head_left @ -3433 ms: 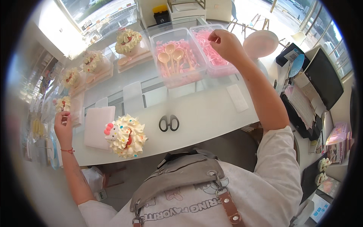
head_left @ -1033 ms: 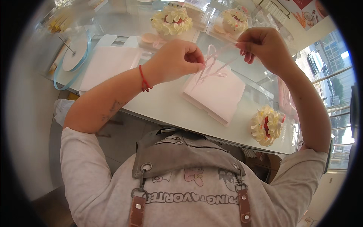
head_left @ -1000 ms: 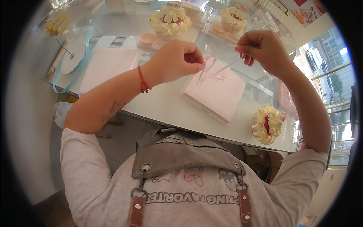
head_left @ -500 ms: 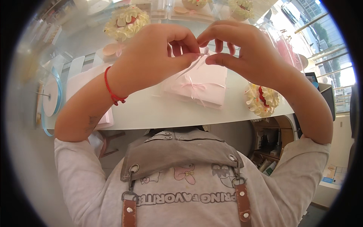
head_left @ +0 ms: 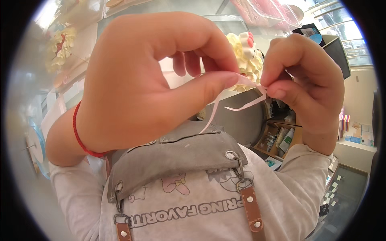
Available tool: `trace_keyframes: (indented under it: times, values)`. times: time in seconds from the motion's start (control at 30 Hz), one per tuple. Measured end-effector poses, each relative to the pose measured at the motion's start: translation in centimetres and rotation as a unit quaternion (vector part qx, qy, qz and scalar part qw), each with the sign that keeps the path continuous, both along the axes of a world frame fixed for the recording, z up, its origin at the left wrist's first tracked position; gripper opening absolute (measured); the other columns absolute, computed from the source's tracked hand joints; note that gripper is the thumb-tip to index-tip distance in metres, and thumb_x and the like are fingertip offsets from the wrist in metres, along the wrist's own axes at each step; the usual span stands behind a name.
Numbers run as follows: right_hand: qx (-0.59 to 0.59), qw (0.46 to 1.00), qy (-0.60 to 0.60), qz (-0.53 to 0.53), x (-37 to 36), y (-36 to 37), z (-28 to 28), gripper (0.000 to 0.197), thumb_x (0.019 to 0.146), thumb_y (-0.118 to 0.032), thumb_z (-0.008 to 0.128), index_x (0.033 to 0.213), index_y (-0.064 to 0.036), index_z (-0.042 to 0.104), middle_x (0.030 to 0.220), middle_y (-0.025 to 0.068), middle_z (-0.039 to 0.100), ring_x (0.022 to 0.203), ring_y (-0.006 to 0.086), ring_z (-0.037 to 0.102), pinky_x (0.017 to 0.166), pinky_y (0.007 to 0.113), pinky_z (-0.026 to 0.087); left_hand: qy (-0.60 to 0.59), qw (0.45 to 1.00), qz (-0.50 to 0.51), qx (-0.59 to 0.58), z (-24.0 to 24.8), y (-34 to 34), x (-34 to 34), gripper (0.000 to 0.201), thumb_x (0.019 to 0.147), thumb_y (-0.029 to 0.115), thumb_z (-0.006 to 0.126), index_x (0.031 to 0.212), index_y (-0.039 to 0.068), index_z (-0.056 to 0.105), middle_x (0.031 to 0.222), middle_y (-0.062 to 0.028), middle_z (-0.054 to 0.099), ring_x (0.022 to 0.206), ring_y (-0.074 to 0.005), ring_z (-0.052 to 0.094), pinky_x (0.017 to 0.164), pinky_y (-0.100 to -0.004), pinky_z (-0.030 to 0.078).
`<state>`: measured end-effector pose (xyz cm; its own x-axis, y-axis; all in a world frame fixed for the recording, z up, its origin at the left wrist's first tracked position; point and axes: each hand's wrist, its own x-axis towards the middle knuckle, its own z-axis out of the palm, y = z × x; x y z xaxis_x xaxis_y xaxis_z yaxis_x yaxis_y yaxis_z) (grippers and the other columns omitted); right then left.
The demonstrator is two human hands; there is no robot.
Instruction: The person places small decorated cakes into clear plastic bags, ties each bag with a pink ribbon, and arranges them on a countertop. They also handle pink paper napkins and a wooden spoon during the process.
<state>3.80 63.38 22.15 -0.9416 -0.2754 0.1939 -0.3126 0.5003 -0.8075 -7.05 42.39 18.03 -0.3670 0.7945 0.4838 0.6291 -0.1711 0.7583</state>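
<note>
Close before my face, above the grey apron bib point(head_left: 177, 156): one thin pale pink ribbon point(head_left: 245, 86), held between both hands. My left hand point(head_left: 152, 80) pinches it between thumb and forefinger, grip narrow and closed on the ribbon; a red cord bracelet point(head_left: 80, 138) circles that wrist. My right hand point(head_left: 301, 80) pinches the other end the same way, fingertips closed tight on it. The stretch between the two pinches is short and runs roughly level, left to right. Two loose tails hang from it: one long tail drops down and toward my left, ending near the bib's top edge; a shorter tail point(head_left: 243, 106) points leftward and slightly down below my right thumb. Behind the hands, partly hidden: a cream flower-shaped decoration with red centre point(head_left: 245, 52) on the white table point(head_left: 177, 78). Far edge, top right: clear plastic bins point(head_left: 265, 8) holding pink items, too blurred to tell further. Top left: another cream-and-red decoration point(head_left: 60, 48), blurred.
</note>
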Motion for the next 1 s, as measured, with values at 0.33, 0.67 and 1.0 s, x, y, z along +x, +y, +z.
trace_keyframes:
  times: [0.33, 0.67, 1.0]
  values:
    - [0.149, 0.988, 0.025, -0.011, 2.1, 9.6, -2.0, 0.014, 0.070, -0.003, 0.074, 0.076, -0.0018, 0.061, 0.069, 0.0017, 0.053, 0.058, 0.0097, 0.046, 0.050, 0.023, 0.031, -0.030, 0.997, 0.024, -0.065, -2.1, 9.1, 4.5, 0.008, 0.076, 0.004, 0.073, 0.082, 0.002, 0.069, 0.070, -0.0029, 0.064, 0.056, -0.0078, 0.052, 0.049, -0.0215, 0.039]
    - [0.142, 0.986, 0.051, 0.075, -2.6, 15.9, -4.4, 0.013, 0.074, 0.000, 0.071, 0.077, -0.0037, 0.060, 0.072, -0.0007, 0.051, 0.064, 0.0089, 0.044, 0.057, 0.024, 0.034, 0.076, 0.967, 0.220, -0.107, -3.3, 13.4, 7.5, 0.008, 0.077, 0.005, 0.074, 0.078, 0.002, 0.067, 0.067, -0.0024, 0.063, 0.049, -0.0059, 0.048, 0.044, -0.0203, 0.034]
    - [0.194, 0.959, 0.029, 0.206, -3.9, 18.0, 1.6, 0.007, 0.078, -0.007, 0.072, 0.079, -0.0040, 0.065, 0.071, 0.0036, 0.061, 0.063, 0.0130, 0.056, 0.059, 0.024, 0.046, 0.057, 0.969, 0.226, -0.084, -2.3, 15.6, 9.7, 0.004, 0.079, 0.000, 0.070, 0.080, -0.001, 0.066, 0.065, -0.0022, 0.062, 0.047, -0.0042, 0.048, 0.043, -0.0194, 0.032]
